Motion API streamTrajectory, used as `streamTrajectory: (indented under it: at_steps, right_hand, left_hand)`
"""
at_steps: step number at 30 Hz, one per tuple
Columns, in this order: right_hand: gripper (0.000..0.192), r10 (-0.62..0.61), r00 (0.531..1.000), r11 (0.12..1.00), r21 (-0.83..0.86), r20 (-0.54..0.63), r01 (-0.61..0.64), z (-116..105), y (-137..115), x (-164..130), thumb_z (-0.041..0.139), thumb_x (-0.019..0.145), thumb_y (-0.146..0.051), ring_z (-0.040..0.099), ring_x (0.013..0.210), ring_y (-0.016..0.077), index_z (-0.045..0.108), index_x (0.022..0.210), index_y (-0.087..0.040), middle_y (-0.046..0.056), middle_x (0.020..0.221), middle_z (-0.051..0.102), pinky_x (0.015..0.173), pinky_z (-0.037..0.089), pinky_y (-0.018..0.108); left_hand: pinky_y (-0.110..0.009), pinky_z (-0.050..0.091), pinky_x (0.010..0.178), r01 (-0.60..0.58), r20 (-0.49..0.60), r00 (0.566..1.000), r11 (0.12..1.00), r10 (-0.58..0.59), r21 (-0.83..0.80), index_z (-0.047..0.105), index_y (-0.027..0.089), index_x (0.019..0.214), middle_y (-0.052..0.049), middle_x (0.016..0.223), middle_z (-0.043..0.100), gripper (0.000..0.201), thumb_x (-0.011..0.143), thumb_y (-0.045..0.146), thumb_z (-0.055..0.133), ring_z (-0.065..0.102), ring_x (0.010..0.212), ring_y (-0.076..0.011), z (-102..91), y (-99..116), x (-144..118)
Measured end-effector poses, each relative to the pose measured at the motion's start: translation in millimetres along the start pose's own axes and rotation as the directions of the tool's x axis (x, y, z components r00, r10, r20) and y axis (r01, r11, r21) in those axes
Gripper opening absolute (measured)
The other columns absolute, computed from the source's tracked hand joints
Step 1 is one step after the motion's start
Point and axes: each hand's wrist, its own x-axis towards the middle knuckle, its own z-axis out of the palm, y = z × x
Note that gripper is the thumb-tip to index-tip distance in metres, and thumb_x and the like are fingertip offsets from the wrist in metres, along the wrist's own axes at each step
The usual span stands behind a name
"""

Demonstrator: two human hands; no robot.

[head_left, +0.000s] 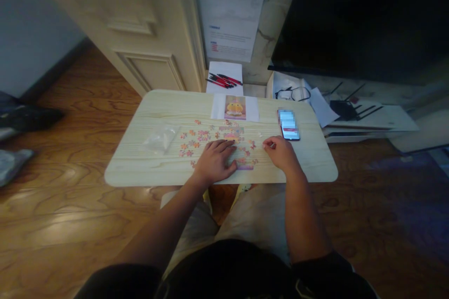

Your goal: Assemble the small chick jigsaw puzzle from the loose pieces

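My left hand (216,161) lies palm down over the jigsaw puzzle, fingers stretched and thumb apart, its fingertips on the partly joined section (230,134). Pink and orange loose puzzle pieces (189,153) are scattered mostly to its left. A joined strip with a purple edge (244,167) lies just right of the thumb. My right hand (278,152) is closed in a pinch above the table, right of the pieces; what is between its fingertips is too small to make out. Just beyond them lies a single pale puzzle piece (260,134). A reference picture (235,107) on white paper rests at the far edge.
A phone (289,124) with a lit screen lies at the table's right. A clear plastic bag (160,139) is on the left of the wooden table (129,168). Behind are red and black pens (224,81), a white box with glasses (293,93), and a large dark screen (361,23).
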Motion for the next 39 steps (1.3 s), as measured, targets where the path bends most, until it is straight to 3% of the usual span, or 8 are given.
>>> streamTrajectory:
  at_steps: [3,9,15,23,26,30,39]
  right_hand:
    - [0.012,-0.021,1.0,1.0,0.0,0.001,0.021,5,-7,-3,0.066,0.09,-0.017,0.066,0.087,0.0186,0.075,0.096,-0.021,0.005,0.098,0.072,0.086,0.053,0.032]
    - [0.031,0.059,0.986,0.992,-0.103,-0.157,-0.076,-2,9,-7,0.053,0.089,-0.006,0.067,0.1,0.0235,0.074,0.109,-0.017,0.011,0.11,0.071,0.095,0.052,0.038]
    - [0.019,0.106,0.99,0.987,-0.115,-0.09,-0.116,6,10,-4,0.065,0.094,-0.029,0.065,0.098,0.0246,0.074,0.106,-0.018,0.011,0.108,0.069,0.093,0.051,0.038]
    - [0.011,0.093,0.995,0.994,0.054,-0.044,-0.091,15,6,1,0.069,0.084,-0.017,0.064,0.084,0.0184,0.07,0.094,-0.021,0.004,0.097,0.071,0.082,0.051,0.032]
    - [0.01,0.077,0.997,0.986,0.152,-0.023,-0.072,13,-3,3,0.066,0.085,-0.017,0.064,0.079,0.0173,0.07,0.092,-0.022,0.001,0.088,0.073,0.076,0.05,0.03]
    - [0.012,0.014,0.999,0.959,0.284,0.041,-0.025,20,-24,14,0.067,0.088,-0.022,0.067,0.08,0.0173,0.074,0.098,-0.022,0.002,0.091,0.077,0.076,0.051,0.029]
    - [0.018,0.008,0.996,0.992,0.127,0.086,-0.019,46,-57,31,0.066,0.089,-0.015,0.07,0.087,0.0195,0.079,0.097,-0.025,0.003,0.097,0.08,0.083,0.052,0.03]
  left_hand:
    - [-0.052,0.042,0.114,0.004,-0.007,1.0,1.0,-0.004,0.0,0.068,0.023,0.132,-0.009,0.147,0.063,0.046,0.091,0.043,0.061,0.054,0.134,-0.0327,0.9,-1,-1]
    - [-0.051,0.043,0.112,0.006,-0.013,1.0,1.0,-0.006,0.013,0.068,0.022,0.129,-0.008,0.145,0.064,0.044,0.092,0.042,0.06,0.056,0.132,-0.032,1.7,-2,-2]
    - [-0.051,0.044,0.112,0.008,-0.025,1.0,1.0,-0.008,0.012,0.069,0.021,0.127,-0.008,0.144,0.065,0.043,0.091,0.041,0.061,0.057,0.13,-0.0321,2.4,-2,-1]
    - [-0.052,0.044,0.113,0.02,-0.038,0.999,1.0,-0.02,0.008,0.069,0.022,0.127,-0.007,0.144,0.065,0.042,0.089,0.04,0.063,0.057,0.132,-0.0323,3.1,-3,-2]
    - [-0.052,0.044,0.113,0.02,-0.042,0.999,1.0,-0.02,0.002,0.069,0.022,0.128,-0.007,0.145,0.064,0.043,0.09,0.041,0.063,0.056,0.134,-0.0324,3.2,-2,-2]
    - [-0.053,0.044,0.114,0.021,-0.038,0.999,1.0,-0.021,-0.004,0.07,0.021,0.128,-0.007,0.147,0.063,0.043,0.091,0.043,0.063,0.055,0.134,-0.0332,3.8,-2,-2]
    - [-0.054,0.045,0.112,0.036,-0.04,0.999,0.999,-0.036,-0.009,0.07,0.022,0.128,-0.007,0.145,0.065,0.043,0.089,0.041,0.065,0.055,0.133,-0.0331,1.0,0,-2]
